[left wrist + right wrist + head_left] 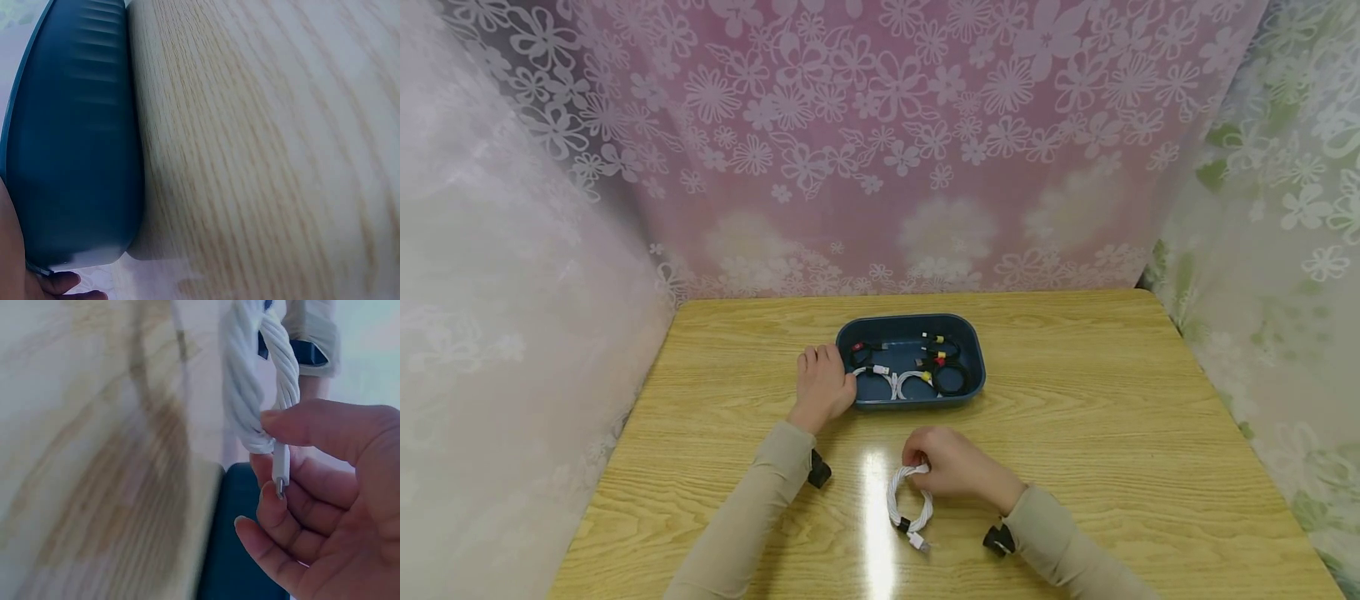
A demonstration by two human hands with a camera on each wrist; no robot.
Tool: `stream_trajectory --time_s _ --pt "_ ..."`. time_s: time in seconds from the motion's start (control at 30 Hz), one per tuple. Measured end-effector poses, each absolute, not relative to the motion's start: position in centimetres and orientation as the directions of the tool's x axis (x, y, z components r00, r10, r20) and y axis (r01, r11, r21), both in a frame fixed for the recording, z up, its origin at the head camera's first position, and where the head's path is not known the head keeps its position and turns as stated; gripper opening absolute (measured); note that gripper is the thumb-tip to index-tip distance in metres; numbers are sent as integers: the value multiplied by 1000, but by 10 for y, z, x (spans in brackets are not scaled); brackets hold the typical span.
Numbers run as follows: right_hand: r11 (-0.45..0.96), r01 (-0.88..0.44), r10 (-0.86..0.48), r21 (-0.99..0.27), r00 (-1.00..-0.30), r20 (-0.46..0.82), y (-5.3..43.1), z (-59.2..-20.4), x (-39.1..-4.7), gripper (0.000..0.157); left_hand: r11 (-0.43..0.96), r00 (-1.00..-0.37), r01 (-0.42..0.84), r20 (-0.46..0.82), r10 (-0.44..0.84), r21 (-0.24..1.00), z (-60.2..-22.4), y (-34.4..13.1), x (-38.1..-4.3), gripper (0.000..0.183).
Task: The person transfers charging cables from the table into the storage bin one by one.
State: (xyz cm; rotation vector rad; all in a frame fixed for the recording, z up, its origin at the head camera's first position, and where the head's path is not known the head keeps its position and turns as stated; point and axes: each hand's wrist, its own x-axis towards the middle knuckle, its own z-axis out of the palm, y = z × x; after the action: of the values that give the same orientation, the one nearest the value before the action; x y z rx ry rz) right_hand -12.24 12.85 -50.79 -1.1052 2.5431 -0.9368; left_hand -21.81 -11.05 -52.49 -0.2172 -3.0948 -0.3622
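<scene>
My right hand (951,462) pinches a coiled white cable (892,497) between thumb and fingers, above the table in front of the bin. In the right wrist view a slim metal-tipped plug (280,472) points down beside the fingers. The coil's other plug (917,542) hangs at its lower end, near a black strap (904,525). My left hand (822,387) holds the left end of a dark blue bin (917,404), thumb at the rim near the front corner. In the left wrist view the bin's side wall (75,144) hides part of that hand.
Inside the bin lie white coiled cables (914,385) along the front and black cables (951,377) on the right, with red and yellow ties. Another black cable (871,347) lies at the left. Floral curtains (880,150) enclose the wooden table (1112,433).
</scene>
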Motion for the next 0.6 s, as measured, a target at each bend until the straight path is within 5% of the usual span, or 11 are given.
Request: stream_trajectory --time_s 0.6 --pt "528 -501 -495 -686 -838 231 139 -481 -144 11 964 -990 138 44 131 227 -526 -110 -219 32"
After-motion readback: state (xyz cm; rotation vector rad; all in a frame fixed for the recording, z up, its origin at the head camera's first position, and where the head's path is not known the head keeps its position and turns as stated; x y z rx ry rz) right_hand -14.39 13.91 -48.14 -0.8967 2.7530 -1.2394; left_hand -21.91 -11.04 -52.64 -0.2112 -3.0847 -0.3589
